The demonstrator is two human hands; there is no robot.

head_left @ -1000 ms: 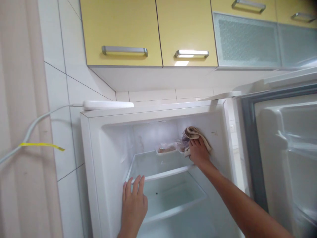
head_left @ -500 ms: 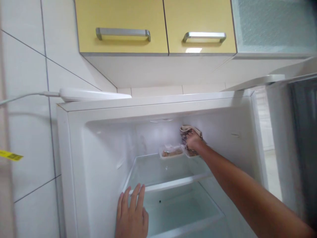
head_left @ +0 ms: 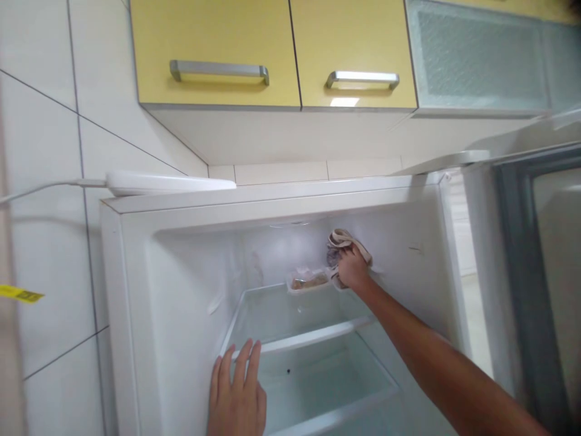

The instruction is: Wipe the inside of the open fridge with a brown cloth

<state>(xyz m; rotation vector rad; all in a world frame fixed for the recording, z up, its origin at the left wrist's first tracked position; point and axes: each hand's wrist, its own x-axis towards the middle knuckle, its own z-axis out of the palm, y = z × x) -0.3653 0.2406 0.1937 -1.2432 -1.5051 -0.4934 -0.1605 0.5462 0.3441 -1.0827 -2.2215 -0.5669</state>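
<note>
My right hand (head_left: pixel 353 268) reaches deep into the open fridge (head_left: pixel 267 203), fingers closed on a bunched patterned cloth (head_left: pixel 340 239) with a pale edge, up against the back wall. Just under that hand a small container (head_left: pixel 340 282) is mostly hidden. Left of it, on the upper glass shelf (head_left: pixel 272 312), sits a clear plastic container (head_left: pixel 309 281) with something brownish in it. My left hand (head_left: pixel 238 390) is spread near the left end of the shelf's white front edge, holding nothing.
A lower glass shelf (head_left: pixel 327 369) with a small dark speck lies below. The fridge door (head_left: pixel 521 272) stands open on the right. Yellow cabinets (head_left: pixel 213 36) hang above. On the fridge top rests a white device (head_left: pixel 167 182) with a cable, beside a tiled wall (head_left: pixel 40 254).
The view has shifted slightly, showing more of the door. My right hand, still gripping the cloth, has turned a little, and the cloth's pale edge is folded differently. My left hand stays put.
</note>
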